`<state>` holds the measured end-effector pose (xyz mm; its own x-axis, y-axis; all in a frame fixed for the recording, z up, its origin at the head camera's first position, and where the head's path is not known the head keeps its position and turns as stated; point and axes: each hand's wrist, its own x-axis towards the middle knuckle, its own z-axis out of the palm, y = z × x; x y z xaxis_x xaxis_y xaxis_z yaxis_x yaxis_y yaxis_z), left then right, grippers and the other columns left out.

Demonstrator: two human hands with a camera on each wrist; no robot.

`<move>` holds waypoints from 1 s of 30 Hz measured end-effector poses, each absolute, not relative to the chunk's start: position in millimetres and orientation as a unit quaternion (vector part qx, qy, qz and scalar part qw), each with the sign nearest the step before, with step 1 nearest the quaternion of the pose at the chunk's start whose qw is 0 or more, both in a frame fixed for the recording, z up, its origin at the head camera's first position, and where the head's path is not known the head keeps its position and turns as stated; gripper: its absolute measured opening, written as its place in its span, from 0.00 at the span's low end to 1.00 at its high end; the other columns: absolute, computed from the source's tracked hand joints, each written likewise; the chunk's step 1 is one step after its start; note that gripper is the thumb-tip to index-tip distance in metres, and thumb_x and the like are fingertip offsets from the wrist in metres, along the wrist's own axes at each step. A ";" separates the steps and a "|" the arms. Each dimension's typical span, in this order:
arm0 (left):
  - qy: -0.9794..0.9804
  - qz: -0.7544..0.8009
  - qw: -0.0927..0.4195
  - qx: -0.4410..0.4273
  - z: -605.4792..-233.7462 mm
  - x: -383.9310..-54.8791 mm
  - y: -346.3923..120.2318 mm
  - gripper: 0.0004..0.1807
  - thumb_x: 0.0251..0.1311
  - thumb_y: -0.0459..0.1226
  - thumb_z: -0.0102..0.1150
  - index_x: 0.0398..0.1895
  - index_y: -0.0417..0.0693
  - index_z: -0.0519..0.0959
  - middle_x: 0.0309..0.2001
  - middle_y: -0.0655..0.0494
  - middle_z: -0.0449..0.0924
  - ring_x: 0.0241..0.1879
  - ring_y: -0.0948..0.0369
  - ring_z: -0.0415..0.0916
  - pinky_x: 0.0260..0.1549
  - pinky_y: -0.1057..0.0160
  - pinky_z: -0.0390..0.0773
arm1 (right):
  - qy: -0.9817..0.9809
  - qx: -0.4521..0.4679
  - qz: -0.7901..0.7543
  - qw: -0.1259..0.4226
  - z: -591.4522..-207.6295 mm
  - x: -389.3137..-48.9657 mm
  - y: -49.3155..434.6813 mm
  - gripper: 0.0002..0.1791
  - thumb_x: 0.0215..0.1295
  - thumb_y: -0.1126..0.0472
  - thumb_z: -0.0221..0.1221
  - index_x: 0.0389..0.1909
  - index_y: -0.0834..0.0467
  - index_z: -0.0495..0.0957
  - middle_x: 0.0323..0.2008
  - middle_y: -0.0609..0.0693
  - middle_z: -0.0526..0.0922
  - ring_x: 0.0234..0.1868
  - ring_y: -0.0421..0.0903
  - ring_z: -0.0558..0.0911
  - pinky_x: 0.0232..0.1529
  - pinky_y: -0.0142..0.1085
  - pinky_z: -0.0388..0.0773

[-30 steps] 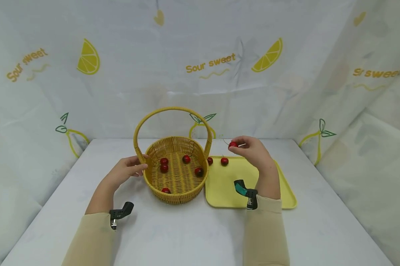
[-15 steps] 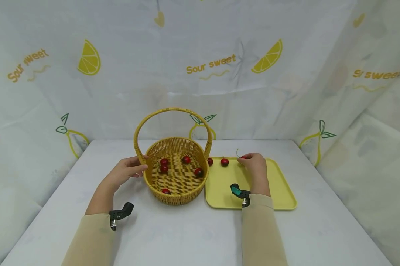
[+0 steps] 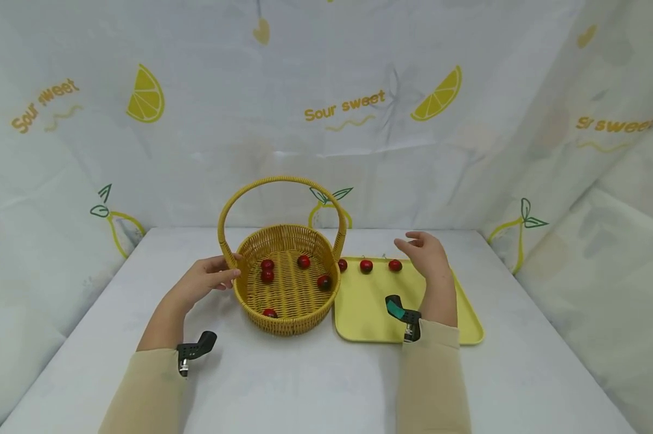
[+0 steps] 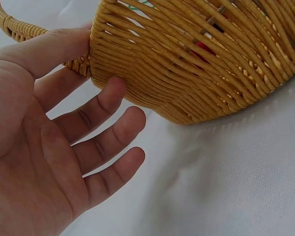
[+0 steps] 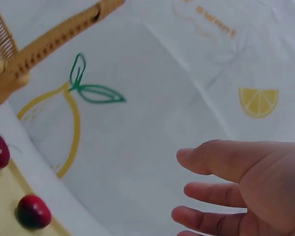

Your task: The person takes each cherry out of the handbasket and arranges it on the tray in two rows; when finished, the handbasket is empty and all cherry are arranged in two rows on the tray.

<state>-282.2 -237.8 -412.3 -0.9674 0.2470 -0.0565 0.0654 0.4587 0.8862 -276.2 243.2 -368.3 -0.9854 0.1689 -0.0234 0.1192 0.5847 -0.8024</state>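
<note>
My left hand (image 3: 201, 280) holds the yellow wicker basket (image 3: 288, 325) at its left side, thumb and index finger at the foot of the handle. In the left wrist view its other fingers (image 4: 110, 140) are spread loosely beside the woven wall. Several dark red cherries (image 3: 304, 261) lie apart inside the basket. To the right, my right hand (image 3: 425, 253) hovers over the far part of a yellow tray (image 3: 366, 313), fingers parted and holding nothing. Just left of it a cherry (image 3: 395, 265) rests at the tray's far edge. Two more, one being this cherry (image 3: 366, 266), lie farther left there.
The basket's tall arched handle (image 3: 283, 179) stands upright. Its right wall meets or overlaps the tray's left edge. A white cloth (image 3: 283, 386) covers the table, and a printed white curtain (image 3: 223, 138) hangs behind.
My right hand has lowered a cherry to the tray's far edge, let go of it, then risen and drawn back to the right. The left hand and basket stay put.
</note>
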 end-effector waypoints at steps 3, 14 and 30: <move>0.848 0.514 0.088 0.094 -412.1 -283.4 -238.5 0.28 0.71 0.47 0.62 0.70 0.46 0.73 0.50 0.47 0.83 0.45 0.52 0.78 0.48 0.57 0.78 | -0.884 -0.039 0.463 0.048 -347.4 -268.3 235.0 0.34 0.75 0.42 0.57 0.73 0.58 0.69 0.66 0.63 0.72 0.66 0.62 0.70 0.64 0.58 0.68; 0.845 0.521 0.081 0.093 -416.8 -280.9 -238.5 0.29 0.69 0.49 0.64 0.69 0.47 0.74 0.47 0.48 0.83 0.45 0.51 0.78 0.47 0.56 0.78 | -0.880 0.165 0.446 -0.002 -318.6 -250.3 146.9 0.16 0.73 0.52 0.62 0.53 0.57 0.81 0.45 0.53 0.82 0.41 0.50 0.80 0.35 0.39 0.77; 0.845 0.519 0.082 0.100 -414.1 -280.0 -239.6 0.29 0.70 0.48 0.63 0.70 0.48 0.74 0.51 0.47 0.83 0.46 0.51 0.78 0.48 0.56 0.78 | -0.896 0.316 0.238 -0.201 -392.2 -252.2 18.7 0.15 0.68 0.64 0.66 0.53 0.49 0.88 0.42 0.39 0.86 0.45 0.35 0.81 0.49 0.32 0.78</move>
<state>-280.0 -239.6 -414.1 -0.9665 0.2541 -0.0350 0.0836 0.4412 0.8935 -252.2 18.7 -392.2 -0.7195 -0.6617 -0.2107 -0.4704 0.6876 -0.5530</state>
